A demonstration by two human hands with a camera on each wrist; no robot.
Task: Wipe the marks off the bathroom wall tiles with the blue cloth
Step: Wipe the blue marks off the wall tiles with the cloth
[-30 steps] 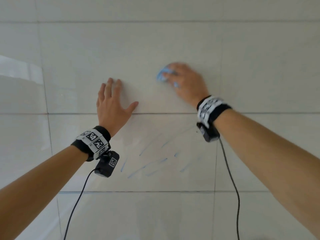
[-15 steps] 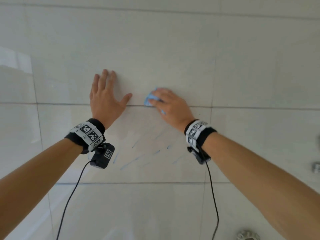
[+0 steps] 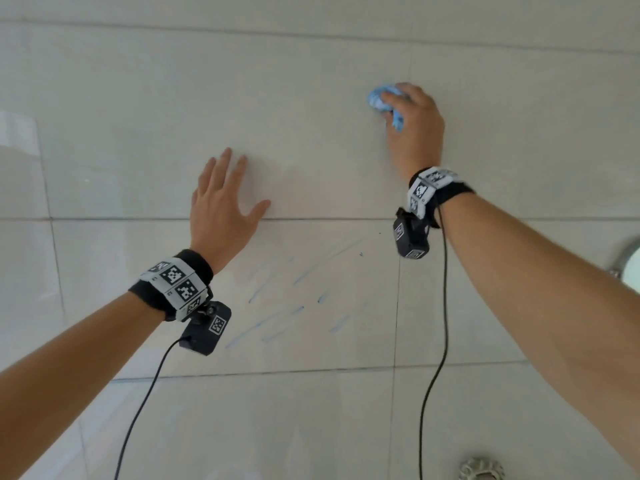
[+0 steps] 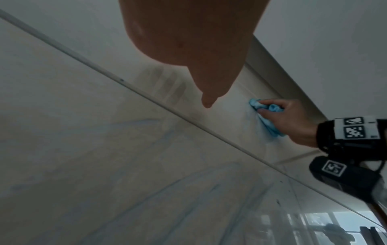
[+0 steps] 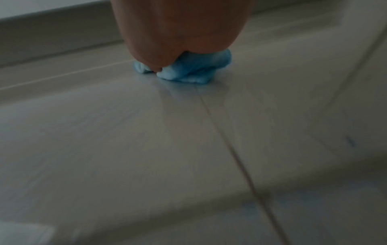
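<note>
R hand (image 3: 414, 128) grips blue cloth (image 3: 377, 100) vs wall tiles (image 3: 311, 98); L hand (image 3: 221, 209) flat, fingers spread; marks (image 3: 277, 317) below.

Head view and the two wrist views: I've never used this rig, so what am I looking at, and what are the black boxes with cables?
There is no machine here: a person works with bare hands. The wide picture comes from a camera on their head, facing the glossy pale tiled wall. The black boxes under the coded wristbands are small cameras, each looking along its hand.

The left hand rests flat and open on the wall. The right hand grips a crumpled light blue cloth and presses it on the tile; the right wrist picture shows that cloth close up. Smeared blue streaks remain on the tile below, between the arms. Metal fittings peek in at the right and bottom edges.
</note>
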